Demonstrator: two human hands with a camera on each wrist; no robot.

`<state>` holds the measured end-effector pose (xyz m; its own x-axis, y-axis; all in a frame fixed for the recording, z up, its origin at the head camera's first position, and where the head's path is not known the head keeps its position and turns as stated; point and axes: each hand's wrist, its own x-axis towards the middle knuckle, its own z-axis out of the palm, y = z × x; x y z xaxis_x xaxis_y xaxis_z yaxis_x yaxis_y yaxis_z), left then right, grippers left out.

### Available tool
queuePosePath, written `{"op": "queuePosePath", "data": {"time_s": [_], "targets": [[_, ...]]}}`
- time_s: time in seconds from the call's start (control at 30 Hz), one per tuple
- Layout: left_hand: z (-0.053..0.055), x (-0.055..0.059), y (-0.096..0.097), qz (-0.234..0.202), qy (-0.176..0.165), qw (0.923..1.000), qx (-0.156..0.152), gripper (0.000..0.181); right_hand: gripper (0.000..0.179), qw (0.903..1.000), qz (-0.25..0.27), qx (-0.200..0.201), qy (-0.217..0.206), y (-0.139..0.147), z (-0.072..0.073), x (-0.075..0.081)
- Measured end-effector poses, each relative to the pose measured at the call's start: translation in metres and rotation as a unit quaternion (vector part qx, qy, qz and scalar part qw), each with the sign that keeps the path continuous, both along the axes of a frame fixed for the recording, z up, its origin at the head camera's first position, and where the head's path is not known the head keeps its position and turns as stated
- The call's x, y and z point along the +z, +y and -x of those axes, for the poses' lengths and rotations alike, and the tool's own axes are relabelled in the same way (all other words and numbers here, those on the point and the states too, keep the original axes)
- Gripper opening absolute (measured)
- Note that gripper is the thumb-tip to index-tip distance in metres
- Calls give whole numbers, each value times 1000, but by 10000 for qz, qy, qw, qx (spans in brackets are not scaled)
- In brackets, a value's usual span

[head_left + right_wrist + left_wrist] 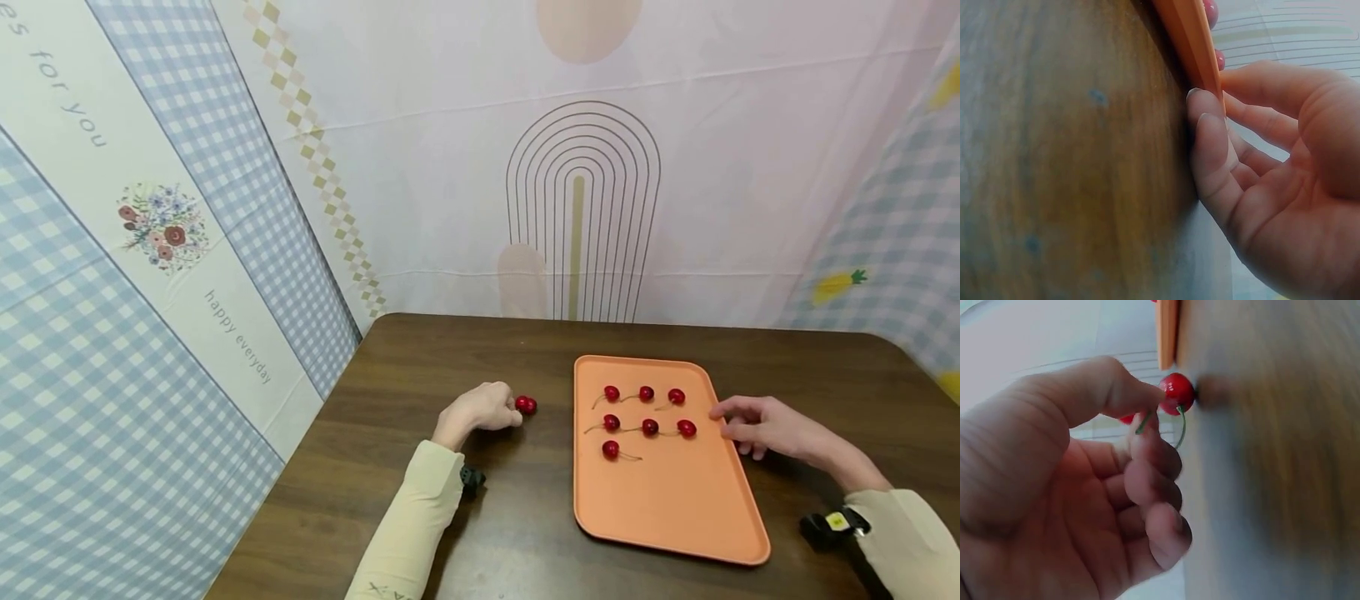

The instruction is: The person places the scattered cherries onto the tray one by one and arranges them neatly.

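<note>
Two red cherries (527,405) lie close together on the table, left of the orange tray (667,508). My left hand (483,407) is at them, thumb and index finger pinched together on a cherry stem (1142,423). In the left wrist view one cherry (1177,394) with a green stem shows just past the thumb tip; the other is mostly hidden behind the thumb. At the tray's right edge, my right hand (772,429) grips the rim, thumb on top and curled fingers against the outer side. Several cherries (649,427) with stems lie in rows on the tray.
The dark brown wooden table (360,508) extends around the tray. Behind it hangs a pale patterned cloth (435,192). A blue checked cloth (67,350) hangs on the left, with another at the right.
</note>
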<state>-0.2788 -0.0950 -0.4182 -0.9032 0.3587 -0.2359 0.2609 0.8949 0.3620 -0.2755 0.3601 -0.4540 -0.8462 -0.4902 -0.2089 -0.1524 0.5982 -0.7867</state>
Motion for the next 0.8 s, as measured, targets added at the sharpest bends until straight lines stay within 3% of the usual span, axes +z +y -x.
{"op": "queuePosePath", "data": {"time_s": [0.27, 0.5, 0.8], "targets": [[-6, 15, 13, -411, 235, 9984, -299, 36, 41, 9999, 98, 37, -16, 0, -1, 0], [-9, 22, 30, -276, 604, 9959, -615, 26, 42, 10000, 8, 40, 14, 0, 0, 0], [-15, 23, 55, -262, 486, 9942, -919, 21, 41, 10000, 57, 56, 3, 0, -1, 1]]}}
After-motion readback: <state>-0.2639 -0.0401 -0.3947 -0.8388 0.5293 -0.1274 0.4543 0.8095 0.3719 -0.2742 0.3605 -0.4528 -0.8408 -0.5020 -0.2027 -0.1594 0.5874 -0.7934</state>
